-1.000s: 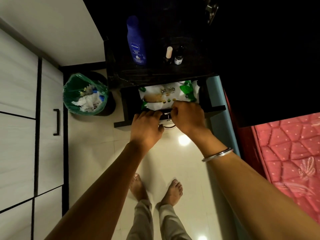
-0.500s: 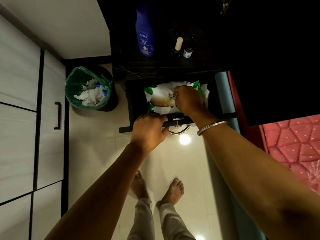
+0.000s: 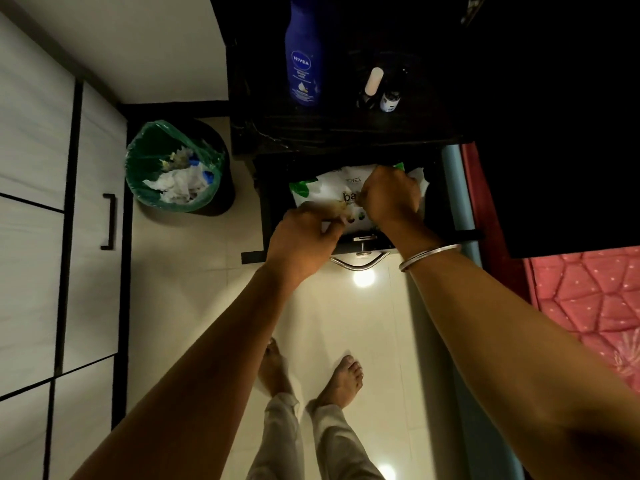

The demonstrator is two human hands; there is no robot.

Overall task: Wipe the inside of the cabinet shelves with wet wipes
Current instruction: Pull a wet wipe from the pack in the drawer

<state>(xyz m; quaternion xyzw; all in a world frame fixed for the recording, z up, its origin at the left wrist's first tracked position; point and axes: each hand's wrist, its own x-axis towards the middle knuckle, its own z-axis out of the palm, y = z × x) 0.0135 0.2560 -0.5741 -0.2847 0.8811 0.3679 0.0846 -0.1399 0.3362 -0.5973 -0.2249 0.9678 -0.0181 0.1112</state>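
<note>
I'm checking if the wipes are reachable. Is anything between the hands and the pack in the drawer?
Nothing visible. Both the left hand and the right hand are already on the wet wipes pack, which lies uncovered in the open drawer.

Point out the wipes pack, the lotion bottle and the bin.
wipes pack (image 3: 327, 194): head view, white front panel.
lotion bottle (image 3: 302, 64): head view, blue label area.
bin (image 3: 145, 161): head view, green liner's inner wall.

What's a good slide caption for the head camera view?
Both hands, left and right, work at a wet wipes pack in the open drawer.
</note>
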